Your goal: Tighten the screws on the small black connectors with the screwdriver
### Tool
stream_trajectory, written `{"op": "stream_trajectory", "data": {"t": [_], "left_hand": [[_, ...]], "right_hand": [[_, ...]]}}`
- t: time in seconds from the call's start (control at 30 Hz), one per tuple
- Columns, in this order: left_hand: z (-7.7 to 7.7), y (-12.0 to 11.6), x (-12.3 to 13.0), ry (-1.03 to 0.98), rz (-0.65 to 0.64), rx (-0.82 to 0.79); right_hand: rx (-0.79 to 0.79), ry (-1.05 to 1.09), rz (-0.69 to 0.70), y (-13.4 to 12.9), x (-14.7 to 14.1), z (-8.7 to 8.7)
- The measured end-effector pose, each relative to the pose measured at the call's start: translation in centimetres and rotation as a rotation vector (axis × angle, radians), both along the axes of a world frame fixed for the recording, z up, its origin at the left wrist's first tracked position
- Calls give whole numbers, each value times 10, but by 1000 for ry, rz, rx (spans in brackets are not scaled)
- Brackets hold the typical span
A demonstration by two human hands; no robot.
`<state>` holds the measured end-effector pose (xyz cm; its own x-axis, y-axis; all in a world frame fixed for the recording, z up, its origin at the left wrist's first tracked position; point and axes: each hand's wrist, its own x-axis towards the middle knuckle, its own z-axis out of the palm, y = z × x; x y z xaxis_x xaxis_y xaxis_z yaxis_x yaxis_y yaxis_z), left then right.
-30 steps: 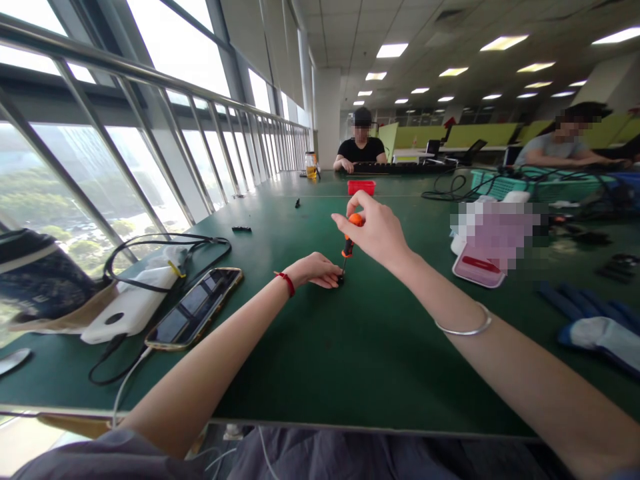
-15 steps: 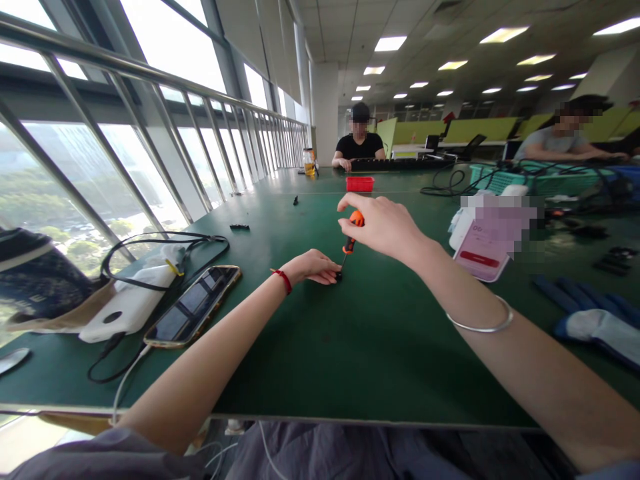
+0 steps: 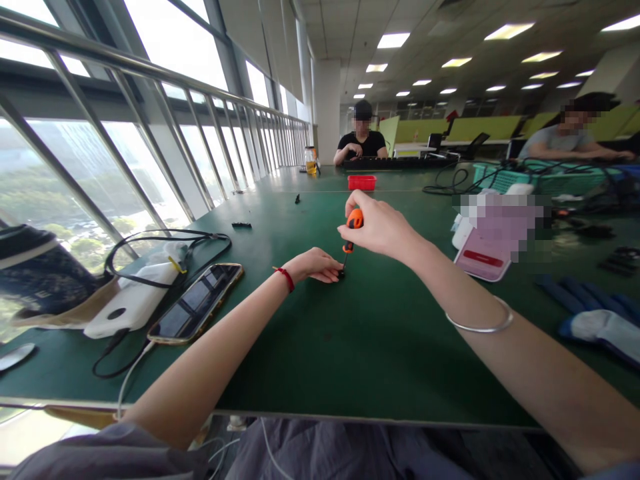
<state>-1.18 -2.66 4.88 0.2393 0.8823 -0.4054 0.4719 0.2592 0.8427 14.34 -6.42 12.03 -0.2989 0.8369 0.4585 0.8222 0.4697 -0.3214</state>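
Observation:
My right hand is closed around the orange-and-black handle of a screwdriver, which points down at a slight tilt. The tip of its shaft meets a small black part on the green table. With its fingertips pressed together, my left hand pinches that part from the left side; its exact shape is too small to make out. Two more dark pieces lie farther off: a flat black strip and a small black piece.
To the left are a phone, a white device with black cables and a dark cup. On the right lie a propped phone, gloves and a teal basket. A red tray stands ahead, near a seated person.
My right hand's fingers have curled from spread around the screwdriver handle to closed on it. My left hand stays at the black part. The person opposite has raised a hand.

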Motion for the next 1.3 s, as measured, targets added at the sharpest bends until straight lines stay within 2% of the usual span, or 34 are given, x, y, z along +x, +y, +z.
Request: {"op": "stream_trajectory", "data": {"t": [0.17,0.23,0.37,0.67,0.87,1.03,1.17,1.3], "left_hand": [[-2,3,1,55,-46,33],[-4,5,3,126,-61,66],[-6,7,8,243,-69,121],[-7,7,5,434,-104,275],[-3,5,-3,293,-103,207],[-3,7,-9,229,-112,136],[-4,4,-6,219,-104,151],[-3,-2,1,257,-72,213]], "right_hand": [[-113,-73,159,2,12,8],[-115,-62,134,3,12,8],[-15,-35,21,2,6,4],[25,-79,-20,-4,1,5],[10,-125,-31,2,1,-3],[100,-4,-50,7,9,0],[126,60,-8,8,10,1],[109,60,69,9,4,-6]]}}
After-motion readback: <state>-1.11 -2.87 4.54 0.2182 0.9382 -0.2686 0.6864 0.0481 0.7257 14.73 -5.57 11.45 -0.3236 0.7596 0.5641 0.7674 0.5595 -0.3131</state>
